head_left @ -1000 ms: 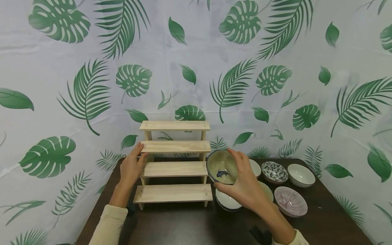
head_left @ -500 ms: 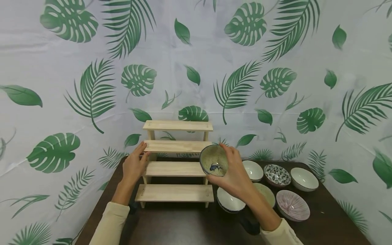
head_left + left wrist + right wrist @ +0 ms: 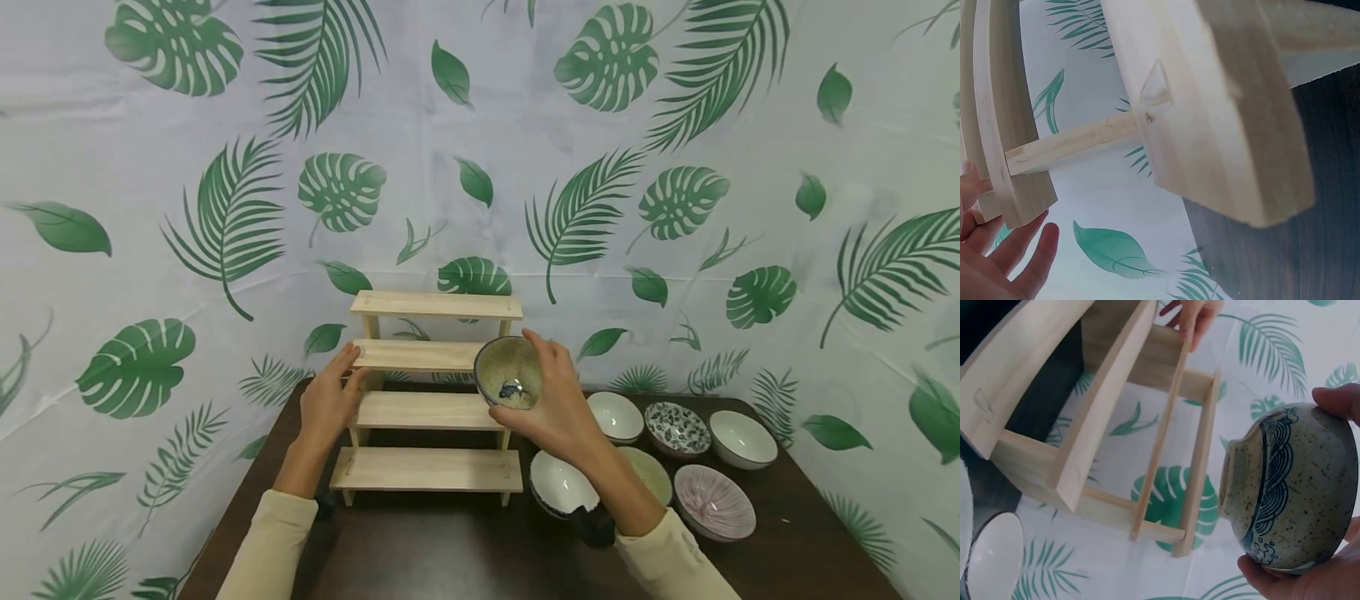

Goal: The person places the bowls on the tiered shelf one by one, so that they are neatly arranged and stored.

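Observation:
My right hand holds a speckled beige bowl by its rim, thumb below and fingers above. The bowl is tilted with its inside facing me; a blue fish-like figure shows at its bottom. In the right wrist view, blue waves decorate the bowl's outside. It hangs in front of the right part of a tiered wooden shelf, apart from it as far as I can tell. My left hand grips the left end of the second board from the top, also seen at the edge of the left wrist view.
Right of the shelf, several bowls stand on the dark table: a white one with a dark rim, a plain white one, a black-and-white patterned one, another white one, a pink-streaked one and a greenish one.
My right hand has carried the speckled bowl left and slightly up, from beside the shelf to in front of its right part. The left hand stays at the second board's end.

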Demonstrator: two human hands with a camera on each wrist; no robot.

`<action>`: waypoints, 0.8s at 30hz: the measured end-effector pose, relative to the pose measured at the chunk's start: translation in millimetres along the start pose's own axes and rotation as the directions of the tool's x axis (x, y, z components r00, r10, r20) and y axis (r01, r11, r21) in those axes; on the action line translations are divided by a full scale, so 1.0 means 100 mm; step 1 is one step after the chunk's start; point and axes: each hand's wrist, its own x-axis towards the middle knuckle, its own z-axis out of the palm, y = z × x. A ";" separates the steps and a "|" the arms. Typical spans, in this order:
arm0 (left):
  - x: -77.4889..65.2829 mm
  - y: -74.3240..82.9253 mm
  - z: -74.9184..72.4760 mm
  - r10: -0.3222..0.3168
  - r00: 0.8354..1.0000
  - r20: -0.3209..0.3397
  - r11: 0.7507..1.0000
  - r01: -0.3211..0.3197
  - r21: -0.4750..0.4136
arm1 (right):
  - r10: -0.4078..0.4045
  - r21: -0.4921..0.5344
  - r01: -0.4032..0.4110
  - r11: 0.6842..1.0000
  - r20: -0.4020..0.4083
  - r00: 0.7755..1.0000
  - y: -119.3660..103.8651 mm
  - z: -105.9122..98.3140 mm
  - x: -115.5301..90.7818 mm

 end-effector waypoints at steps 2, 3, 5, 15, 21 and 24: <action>0.01 0.00 0.00 -0.003 1.000 -0.004 1.000 0.003 0.001 | -0.012 0.000 0.012 1.000 -0.002 1.000 -0.01 0.00 0.04; 0.01 -0.01 -0.01 -0.001 1.000 -0.006 1.000 0.001 -0.001 | -0.013 0.002 0.013 1.000 -0.001 1.000 -0.02 0.00 0.06; 0.01 0.00 -0.01 0.004 1.000 -0.006 1.000 -0.004 -0.002 | -0.013 0.012 0.013 1.000 0.005 1.000 -0.02 0.00 0.10; -0.01 0.02 -0.03 0.005 1.000 0.006 1.000 -0.004 -0.006 | -0.016 0.038 0.015 0.999 0.035 0.999 -0.04 0.04 0.28; 0.00 0.02 -0.03 -0.008 1.000 0.009 1.000 0.008 -0.013 | -0.003 0.061 -0.001 0.998 0.058 0.998 -0.04 0.10 0.39; -0.01 0.02 -0.03 -0.009 1.000 0.012 1.000 0.009 -0.014 | -0.005 0.062 0.001 0.998 0.052 0.999 -0.06 0.12 0.47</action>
